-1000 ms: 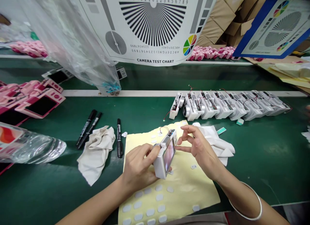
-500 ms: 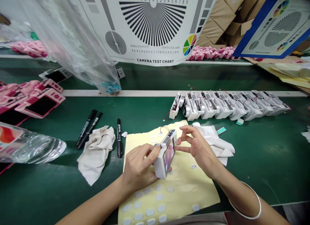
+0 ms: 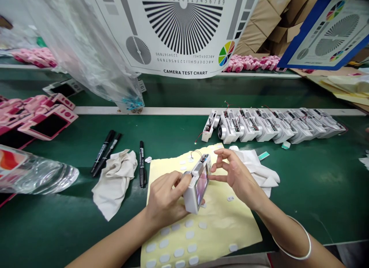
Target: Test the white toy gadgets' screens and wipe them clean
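My left hand (image 3: 167, 195) is shut around a white compact camera body (image 3: 194, 195), with its rear screen facing up and right. Thin wires (image 3: 197, 153) loop from the camera's top end. My right hand (image 3: 238, 175) is beside the camera, its fingers apart and its fingertips at or very near the camera's right edge. It holds nothing. Under both hands lies a pale yellow backing sheet (image 3: 221, 225) with several grey-white adhesive pads (image 3: 178, 252).
A row of several open white camera bodies (image 3: 273, 125) with exposed circuit boards lies beyond the sheet. To the left are black markers (image 3: 102, 152) and a crumpled white cloth (image 3: 113, 183). White fabric (image 3: 256, 168) lies right. Pink camera housings (image 3: 47, 124) and a plastic bag (image 3: 86, 56) are upper left.
My right hand's fingers have shifted slightly beside the camera. The camera remains in my left hand, with little visible movement.
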`<state>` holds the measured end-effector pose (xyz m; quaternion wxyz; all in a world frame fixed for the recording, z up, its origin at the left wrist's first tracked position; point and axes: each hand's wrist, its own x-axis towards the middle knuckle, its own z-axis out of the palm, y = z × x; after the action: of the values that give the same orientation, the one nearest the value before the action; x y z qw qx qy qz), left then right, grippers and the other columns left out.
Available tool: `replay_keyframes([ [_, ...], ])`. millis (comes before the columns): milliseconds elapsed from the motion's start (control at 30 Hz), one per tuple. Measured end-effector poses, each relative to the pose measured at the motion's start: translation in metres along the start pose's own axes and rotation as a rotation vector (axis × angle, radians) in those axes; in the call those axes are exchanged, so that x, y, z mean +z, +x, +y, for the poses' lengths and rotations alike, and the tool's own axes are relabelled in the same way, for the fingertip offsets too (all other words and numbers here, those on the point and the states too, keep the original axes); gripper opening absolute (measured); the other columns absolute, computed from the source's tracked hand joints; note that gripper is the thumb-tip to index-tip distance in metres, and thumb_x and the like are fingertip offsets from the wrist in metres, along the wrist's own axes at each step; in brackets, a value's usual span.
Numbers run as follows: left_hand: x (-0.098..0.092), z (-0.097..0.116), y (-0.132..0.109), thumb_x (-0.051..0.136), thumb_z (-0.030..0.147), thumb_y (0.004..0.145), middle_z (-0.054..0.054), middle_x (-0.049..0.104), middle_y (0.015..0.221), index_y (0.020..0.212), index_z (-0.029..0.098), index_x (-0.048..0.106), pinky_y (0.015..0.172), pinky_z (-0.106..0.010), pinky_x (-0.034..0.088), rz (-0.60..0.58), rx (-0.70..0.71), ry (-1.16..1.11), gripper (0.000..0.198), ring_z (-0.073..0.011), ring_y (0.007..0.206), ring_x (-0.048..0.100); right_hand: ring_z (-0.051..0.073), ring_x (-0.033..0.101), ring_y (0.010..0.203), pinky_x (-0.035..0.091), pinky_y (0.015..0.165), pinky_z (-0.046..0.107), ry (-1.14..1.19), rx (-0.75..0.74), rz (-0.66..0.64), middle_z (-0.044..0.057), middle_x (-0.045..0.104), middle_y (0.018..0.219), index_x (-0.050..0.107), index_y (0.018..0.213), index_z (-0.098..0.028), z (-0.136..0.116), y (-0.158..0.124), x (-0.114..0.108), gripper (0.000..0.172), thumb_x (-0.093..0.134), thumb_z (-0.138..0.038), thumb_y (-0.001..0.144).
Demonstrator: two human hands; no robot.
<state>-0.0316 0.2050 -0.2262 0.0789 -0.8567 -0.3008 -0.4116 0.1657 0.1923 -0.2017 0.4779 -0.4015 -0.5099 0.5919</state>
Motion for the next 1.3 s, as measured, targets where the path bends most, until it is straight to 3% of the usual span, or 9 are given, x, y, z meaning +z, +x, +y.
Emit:
replay_keyframes([
  [1033, 0.001, -0.001, -0.001, 0.061, 0.033, 0.072, -0.004, 0.056, 0.066, 0.099, 0.015, 0.047, 0.047, -0.023, 0.039, -0.014, -0.013, -0.005, 0.035, -0.0149, 0.052, 0.054, 0.013, 0.051, 0.084, 0.053, 0.079, 0.038, -0.008, -0.012, -0.010, 0.000, 0.037, 0.093, 0.048, 0.108, -0.030, 0.007, 0.003, -0.006, 0.036, 0.036, -0.056, 0.086],
  [1167, 0.001, -0.001, -0.002, 0.061, 0.036, 0.073, -0.004, 0.055, 0.067, 0.101, 0.016, 0.047, 0.046, -0.023, 0.038, -0.015, -0.025, -0.014, 0.037, -0.0144, 0.052, 0.053, 0.014, 0.053, 0.081, 0.053, 0.074, 0.035, -0.123, -0.047, 0.081, 0.002, 0.039, 0.095, 0.046, 0.109, -0.027, 0.004, 0.008, -0.012, 0.041, 0.035, -0.058, 0.085],
  [1300, 0.003, -0.002, -0.003, 0.065, 0.040, 0.071, -0.004, 0.057, 0.071, 0.103, 0.017, 0.046, 0.047, -0.023, 0.042, -0.023, -0.084, -0.099, 0.044, -0.0142, 0.055, 0.055, 0.017, 0.053, 0.084, 0.051, 0.073, 0.036, -0.407, -0.038, 0.148, 0.006, 0.047, 0.098, 0.048, 0.107, -0.020, 0.006, 0.014, -0.017, 0.038, 0.034, -0.051, 0.088],
])
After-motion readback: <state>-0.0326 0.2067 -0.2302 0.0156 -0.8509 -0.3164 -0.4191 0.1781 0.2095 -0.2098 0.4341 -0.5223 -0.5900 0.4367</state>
